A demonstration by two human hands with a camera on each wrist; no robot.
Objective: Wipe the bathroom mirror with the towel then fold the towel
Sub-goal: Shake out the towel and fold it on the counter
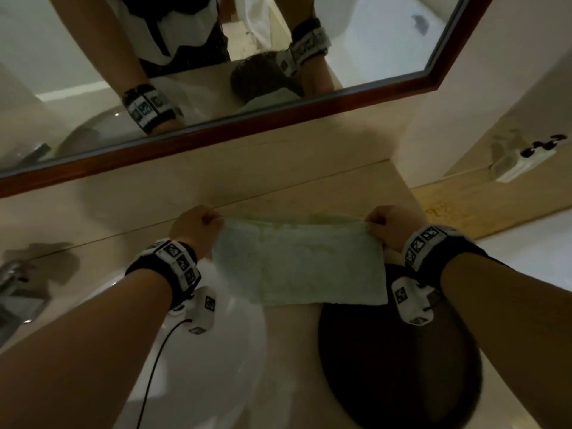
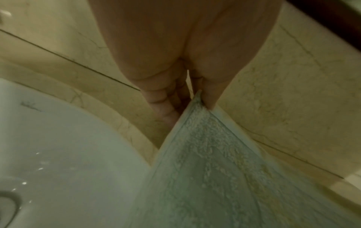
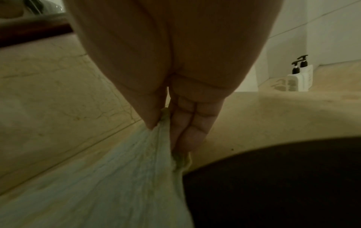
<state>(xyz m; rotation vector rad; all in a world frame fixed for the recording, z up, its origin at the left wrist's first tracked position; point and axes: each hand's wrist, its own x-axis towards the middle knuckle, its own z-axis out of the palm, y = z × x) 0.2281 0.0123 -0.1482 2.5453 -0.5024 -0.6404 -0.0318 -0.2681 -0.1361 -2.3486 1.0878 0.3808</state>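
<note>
Grip: left hand [image 1: 193, 226] and right hand [image 1: 388, 226] each pinch a top corner of the towel [image 1: 298, 261], frame centre; soft, light, limp cloth, best held by its corners.

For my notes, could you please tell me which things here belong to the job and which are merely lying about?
Job: towel, pinched by left hand and right hand; mirror.
Lying about: white sink, pump bottles, tap.

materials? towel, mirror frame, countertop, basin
Towel: looped terry cloth, pale, likely cotton; nubby pile shows in the left wrist view.
Mirror frame: reddish-brown, semi-gloss, looks like stained wood.
Countertop: beige with fine veins, polished; marble or imitation.
Basin: smooth glossy white, probably ceramic.
</note>
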